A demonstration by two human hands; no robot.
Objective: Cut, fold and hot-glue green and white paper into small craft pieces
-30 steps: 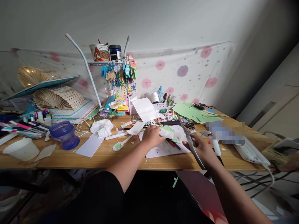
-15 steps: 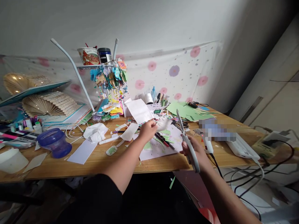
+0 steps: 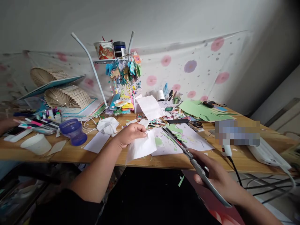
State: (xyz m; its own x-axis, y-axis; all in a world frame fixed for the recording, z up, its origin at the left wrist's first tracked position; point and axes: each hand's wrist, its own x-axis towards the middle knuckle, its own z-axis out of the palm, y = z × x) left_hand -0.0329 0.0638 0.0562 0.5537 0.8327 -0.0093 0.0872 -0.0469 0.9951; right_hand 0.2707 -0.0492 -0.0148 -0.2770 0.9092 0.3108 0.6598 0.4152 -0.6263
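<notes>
My left hand (image 3: pixel 132 134) pinches a piece of white paper (image 3: pixel 142 147) by its upper edge, above the front of the desk. My right hand (image 3: pixel 214 176) grips large grey-handled scissors (image 3: pixel 199 170), whose blades point forward and left. The scissor tips are to the right of the held paper, apart from it. Beneath the blades lies a white sheet (image 3: pixel 197 140) strewn with green paper scraps (image 3: pixel 174 128) and dark pens. Part of this sheet is hidden behind the scissors and held paper.
A blue plastic jar (image 3: pixel 73 132), a white cup (image 3: pixel 36 144) and crumpled tissue (image 3: pixel 107 125) stand to the left. Green paper (image 3: pixel 199 110) lies at the back right. A white corded tool (image 3: pixel 226 150) is at right. Another person's hand (image 3: pixel 8 125) shows at far left.
The view has turned left. My left hand has come left and nearer with the paper, which now hangs flatter. The scissors have swung down from upright to a forward-left slant.
</notes>
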